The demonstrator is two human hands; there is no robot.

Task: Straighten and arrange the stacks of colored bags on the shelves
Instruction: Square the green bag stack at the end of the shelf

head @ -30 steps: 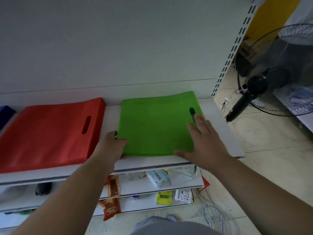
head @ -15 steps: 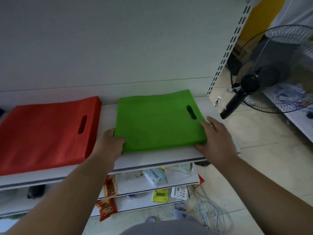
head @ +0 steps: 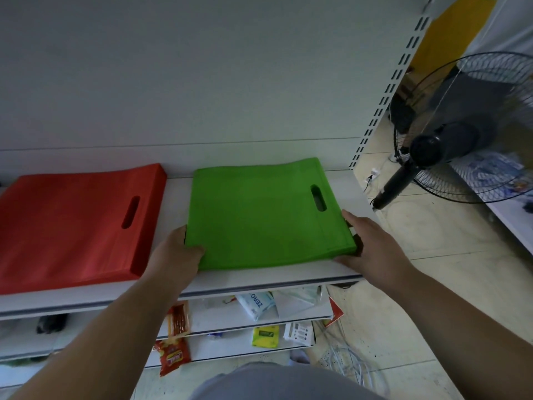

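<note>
A green stack of bags [head: 259, 215] lies flat on the white shelf [head: 259, 280], its handle cut-out toward the right. My left hand [head: 176, 252] grips its front left corner, thumb on top and fingers against the left side. At the front right corner, my right hand [head: 372, 246] presses against the stack, with the fingers along the right edge and the thumb along the front edge. Beside it on the left sits a red stack of bags [head: 72, 226], a small gap apart, untouched.
The shelf ends at a slotted upright [head: 383, 96] just right of the green stack. A black standing fan [head: 450, 140] is on the floor beyond it. Lower shelves hold snack packets [head: 173, 353] and small packs [head: 255, 303]. Loose cable [head: 346, 362] lies on the tiled floor.
My right hand slid off the top of the green stack, near the handle cut-out, to its front right corner and right edge. The left hand stayed at the front left corner.
</note>
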